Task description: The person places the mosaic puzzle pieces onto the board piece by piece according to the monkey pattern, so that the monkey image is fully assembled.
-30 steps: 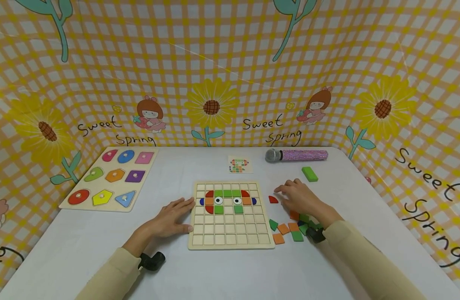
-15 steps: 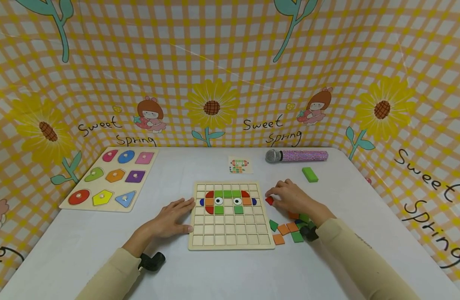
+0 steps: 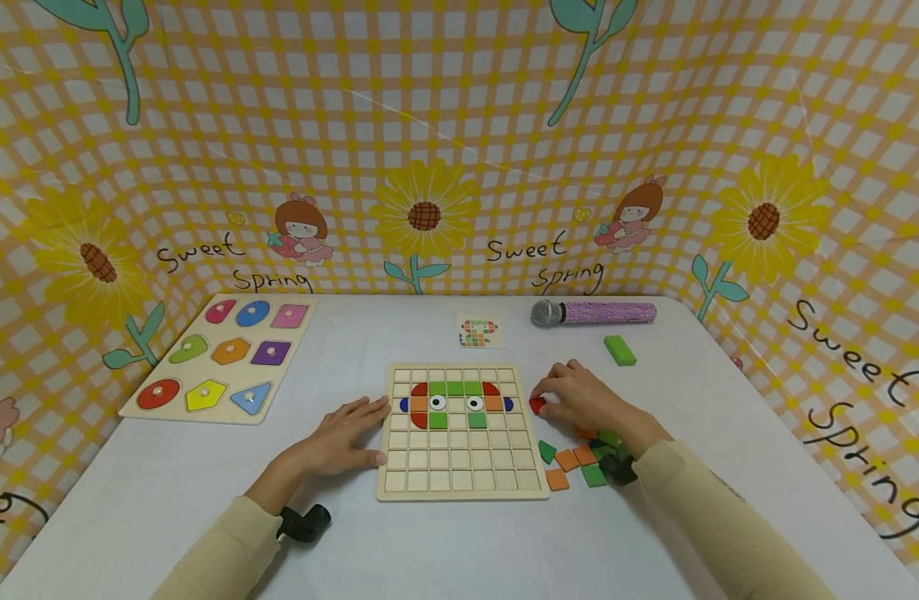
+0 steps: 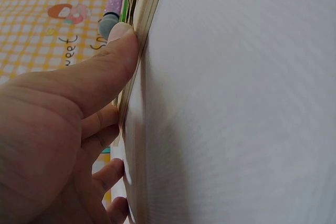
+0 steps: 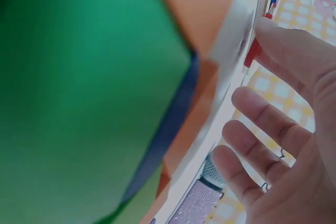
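Observation:
A square wooden grid board [image 3: 462, 481] lies on the table, its upper rows holding red, green, orange and blue tiles plus two eye tiles. My left hand [image 3: 335, 442] rests at the board's left edge, thumb and fingertips touching the side, fingers fairly straight. Just right of the board, my right hand [image 3: 586, 402] pinches a red quarter-round tile [image 3: 536, 405] between thumb and index finger. In the right wrist view that red tile [image 5: 252, 55] shows at the thumb tip, while the other fingers are spread apart. Loose orange tiles [image 3: 557, 479] and green tiles [image 3: 594, 475] lie below the right hand, partly hidden by the wrist.
Behind the board is a small picture card [image 3: 480, 331]. A glittery microphone [image 3: 607, 312] and a green block [image 3: 620, 350] lie at the back right. A knobbed shape puzzle [image 3: 279, 379] occupies the left side. Patterned cloth [image 3: 422, 108] walls the table's back and sides.
My right hand has moved left, down to the red tile, and now pinches it. The tile has shifted slightly towards the board. My left hand has stayed still.

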Action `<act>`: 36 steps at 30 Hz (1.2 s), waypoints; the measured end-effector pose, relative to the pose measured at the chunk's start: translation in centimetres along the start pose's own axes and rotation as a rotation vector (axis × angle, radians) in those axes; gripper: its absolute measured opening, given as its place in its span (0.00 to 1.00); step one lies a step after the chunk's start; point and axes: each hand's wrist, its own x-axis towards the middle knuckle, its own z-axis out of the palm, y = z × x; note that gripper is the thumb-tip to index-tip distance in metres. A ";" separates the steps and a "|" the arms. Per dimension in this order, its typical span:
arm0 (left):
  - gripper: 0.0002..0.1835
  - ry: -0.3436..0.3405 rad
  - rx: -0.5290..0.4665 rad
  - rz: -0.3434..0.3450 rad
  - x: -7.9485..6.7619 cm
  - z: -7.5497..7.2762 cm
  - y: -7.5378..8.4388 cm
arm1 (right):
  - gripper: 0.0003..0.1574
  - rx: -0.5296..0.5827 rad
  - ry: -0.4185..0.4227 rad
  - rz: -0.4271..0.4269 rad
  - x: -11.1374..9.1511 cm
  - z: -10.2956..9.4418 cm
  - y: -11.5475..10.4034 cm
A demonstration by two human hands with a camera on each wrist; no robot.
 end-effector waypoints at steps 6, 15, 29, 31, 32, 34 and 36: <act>0.41 0.003 0.004 -0.003 -0.1 -0.2 0.2 | 0.15 0.029 0.034 0.000 -0.5 -0.4 -1.5; 0.41 0.006 0.002 -0.003 -0.1 0.0 0.0 | 0.13 0.029 0.090 0.006 -0.8 0.0 -5.0; 0.41 0.007 -0.005 0.007 -0.3 -0.2 0.3 | 0.13 -0.011 0.153 -0.033 0.5 1.2 -7.5; 0.41 0.003 0.005 0.003 -0.2 -0.2 0.2 | 0.14 -0.014 0.146 -0.031 0.6 1.2 -7.7; 0.41 0.003 0.009 0.003 -0.2 -0.2 0.2 | 0.14 -0.015 0.142 -0.031 0.6 1.2 -7.7; 0.41 0.000 0.011 0.002 -0.2 -0.2 0.3 | 0.14 -0.014 0.136 -0.029 0.7 1.2 -7.8; 0.41 0.000 0.007 0.000 -0.1 -0.2 0.3 | 0.14 -0.014 0.136 -0.026 0.8 1.2 -7.8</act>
